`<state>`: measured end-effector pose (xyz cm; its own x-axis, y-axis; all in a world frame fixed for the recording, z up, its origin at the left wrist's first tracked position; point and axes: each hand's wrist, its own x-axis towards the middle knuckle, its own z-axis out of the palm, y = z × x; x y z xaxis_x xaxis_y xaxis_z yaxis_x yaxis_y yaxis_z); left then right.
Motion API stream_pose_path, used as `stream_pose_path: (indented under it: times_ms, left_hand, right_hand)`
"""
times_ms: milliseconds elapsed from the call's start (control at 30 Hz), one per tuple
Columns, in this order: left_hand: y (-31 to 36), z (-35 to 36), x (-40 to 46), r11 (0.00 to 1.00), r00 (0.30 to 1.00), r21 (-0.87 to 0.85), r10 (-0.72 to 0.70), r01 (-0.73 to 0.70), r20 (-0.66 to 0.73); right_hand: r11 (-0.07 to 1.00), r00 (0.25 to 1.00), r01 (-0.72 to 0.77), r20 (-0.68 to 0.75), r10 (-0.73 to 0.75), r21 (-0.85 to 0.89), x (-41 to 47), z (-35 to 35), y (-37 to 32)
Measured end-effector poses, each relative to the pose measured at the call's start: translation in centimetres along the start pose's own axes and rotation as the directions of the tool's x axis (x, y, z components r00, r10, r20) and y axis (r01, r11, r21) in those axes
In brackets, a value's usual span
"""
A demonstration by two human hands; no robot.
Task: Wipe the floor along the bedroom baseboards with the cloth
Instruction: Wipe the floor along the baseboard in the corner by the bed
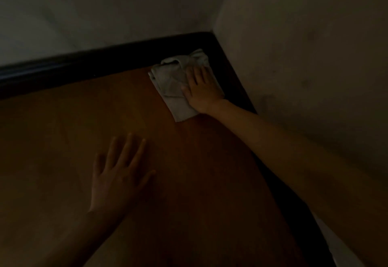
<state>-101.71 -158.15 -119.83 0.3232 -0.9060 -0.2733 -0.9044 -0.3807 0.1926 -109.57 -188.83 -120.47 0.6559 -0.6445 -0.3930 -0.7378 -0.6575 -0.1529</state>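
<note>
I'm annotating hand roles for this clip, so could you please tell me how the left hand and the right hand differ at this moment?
The right hand presses on the pale cloth in the corner beside the dark baseboard; the left hand lies on the bare floor, touching no cloth. The right arm reaches far forward; the left hand stays nearer the camera. Both lie palm down with straight fingers.

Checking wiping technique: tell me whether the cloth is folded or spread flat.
Folded. The cloth shows overlapping layers and creases, bunched at the corner end, under the right hand pressing it to the floor.
</note>
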Motion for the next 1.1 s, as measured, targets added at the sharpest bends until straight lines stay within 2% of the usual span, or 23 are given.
stream_pose_path:
  times_ms: [133, 300, 500, 633, 733, 833, 900, 1000, 1100]
  left_hand:
    - [-2.5, -0.9, 0.1, 0.997, 0.997, -0.011, -0.074, 0.074, 0.014]
    - [-3.4, -0.5, -0.2, 0.998, 0.989, 0.043, -0.042, 0.036, 0.140]
    - [-3.1, 0.1, -0.1, 0.999, 0.995, -0.028, -0.044, 0.047, 0.094]
    - [-2.6, 0.1, -0.1, 0.998, 0.994, -0.001, -0.059, 0.059, 0.087]
    - [-2.7, 0.4, -0.2, 0.999, 0.998, 0.001, -0.048, 0.048, 0.041]
    - [-3.4, 1.0, 0.0, 1.000, 1.000, 0.012, -0.009, 0.009, -0.005]
    - [-3.4, 1.1, 0.1, 0.999, 0.999, 0.032, -0.004, 0.005, -0.033]
    - [-3.5, 1.8, -0.2, 1.000, 0.997, 0.020, -0.020, 0.022, -0.080]
    - [-3.5, 1.7, 0.0, 0.999, 0.995, 0.036, -0.011, 0.015, -0.104]
  right_hand:
    - [0.999, 0.999, 0.048, 0.008, -0.048, -0.008, -0.6, 0.2, -2.0]
    - [0.956, 0.958, 0.287, 0.023, -0.286, -0.053, -1.5, 1.0, -3.2]
    - [0.997, 0.998, 0.055, 0.026, -0.053, -0.061, -1.0, -0.9, 1.4]
    - [0.992, 0.996, 0.081, 0.036, -0.085, 0.097, -1.4, -2.4, 0.1]
    - [0.960, 0.979, 0.196, 0.016, -0.203, 0.199, -2.8, -1.8, -2.4]
    - [0.928, 0.947, 0.319, -0.113, -0.302, 0.194, -4.3, 0.3, -4.7]
    - [0.918, 0.945, 0.297, -0.218, -0.243, 0.263, -4.8, 2.0, -5.1]
    - [0.885, 0.965, 0.102, -0.263, 0.024, 0.453, -4.7, 2.7, -5.0]
    - [0.877, 0.939, 0.027, -0.313, 0.142, 0.479, -2.9, 2.5, -5.1]
